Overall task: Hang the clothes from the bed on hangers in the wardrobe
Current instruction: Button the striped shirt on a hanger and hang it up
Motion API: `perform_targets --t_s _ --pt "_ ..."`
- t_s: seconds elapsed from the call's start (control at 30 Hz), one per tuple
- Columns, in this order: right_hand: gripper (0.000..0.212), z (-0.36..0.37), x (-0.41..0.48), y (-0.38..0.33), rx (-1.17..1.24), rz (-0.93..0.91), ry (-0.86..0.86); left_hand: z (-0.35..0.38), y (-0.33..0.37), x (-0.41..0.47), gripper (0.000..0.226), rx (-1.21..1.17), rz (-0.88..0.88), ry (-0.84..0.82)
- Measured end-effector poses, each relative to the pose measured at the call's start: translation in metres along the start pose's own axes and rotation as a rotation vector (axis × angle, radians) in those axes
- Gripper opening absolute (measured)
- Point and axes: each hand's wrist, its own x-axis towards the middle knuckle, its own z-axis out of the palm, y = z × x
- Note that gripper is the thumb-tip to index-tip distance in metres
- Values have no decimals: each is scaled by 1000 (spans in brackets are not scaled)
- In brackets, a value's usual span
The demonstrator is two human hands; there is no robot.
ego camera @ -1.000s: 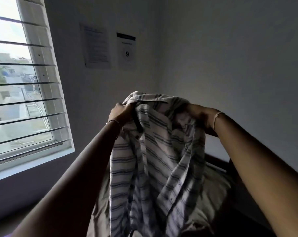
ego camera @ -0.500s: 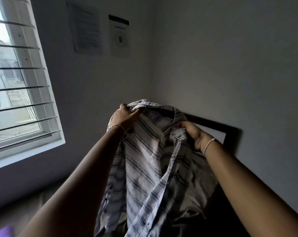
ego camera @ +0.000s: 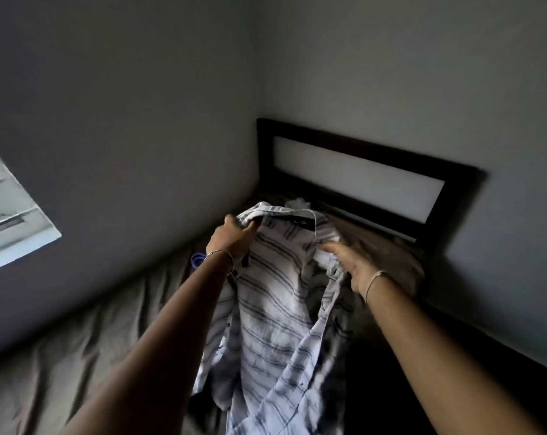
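Note:
A white shirt with dark stripes (ego camera: 272, 296) hangs over the brown bed (ego camera: 87, 334), its lower part bunched on the sheet. My left hand (ego camera: 231, 238) grips the collar at the shirt's left shoulder. Blurred by motion, my right hand (ego camera: 349, 265) is at the shirt's right front edge below the collar, with crumpled fabric pinched under its fingers. The dark collar label faces me. A blue looped object (ego camera: 197, 259), perhaps a hanger, lies on the sheet just left of my left wrist, mostly hidden. No wardrobe is in view.
A dark headboard with a white panel (ego camera: 360, 174) stands against the right wall. Grey walls meet in the corner behind the bed. A window corner (ego camera: 11, 221) shows at the left edge.
The view has tilted down and right, away from the window. Both hands have lowered the shirt towards the bed near the headboard.

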Motion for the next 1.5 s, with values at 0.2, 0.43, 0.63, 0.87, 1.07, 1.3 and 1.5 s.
perform_targets --t_s 0.2,0.43,0.63,0.87,1.07,1.3,1.5 --pt "43 -29 115 23 -190 -39 209 98 3 106 70 80 -92 -141" --pt "95 -61 243 74 -857 -129 243 221 -2 211 64 121 -133 -277" --pt "97 -72 322 117 -986 -122 311 307 -13 269 61 140 -152 -307" --pt "92 -75 378 149 -805 -98 375 372 -26 302 77 93 -207 -306" --pt "55 -69 400 164 -821 -116 457 390 -38 304 79 -2 -186 -231" --pt "75 -54 403 166 -860 -122 599 380 -53 284 75 -170 -137 -140" --pt "104 -28 390 156 -927 -271 518 362 -64 258 69 -241 -153 -88"
